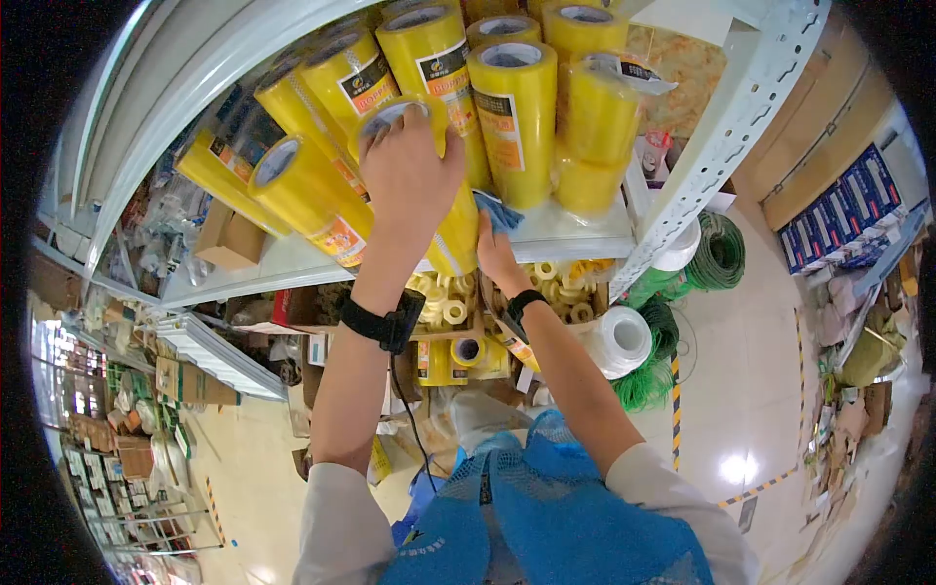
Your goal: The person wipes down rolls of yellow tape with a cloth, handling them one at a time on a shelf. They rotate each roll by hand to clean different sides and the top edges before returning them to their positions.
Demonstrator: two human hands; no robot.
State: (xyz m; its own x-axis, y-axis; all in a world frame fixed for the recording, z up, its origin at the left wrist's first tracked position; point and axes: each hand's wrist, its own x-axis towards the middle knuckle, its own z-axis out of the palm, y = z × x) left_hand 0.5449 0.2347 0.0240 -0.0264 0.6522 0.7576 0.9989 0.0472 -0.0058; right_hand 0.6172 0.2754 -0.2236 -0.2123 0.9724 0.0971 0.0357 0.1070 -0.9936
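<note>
Directly beneath left hand, yellow roll

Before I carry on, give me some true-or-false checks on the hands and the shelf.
1. The left hand is on the top end of a yellow tape roll. True.
2. The right hand holds a red cloth. False: the blue cloth is the one there.
3. Both wrists wear black bands. True.
4. The tape rolls on the shelf are all green. False: those in view are yellow.
</note>
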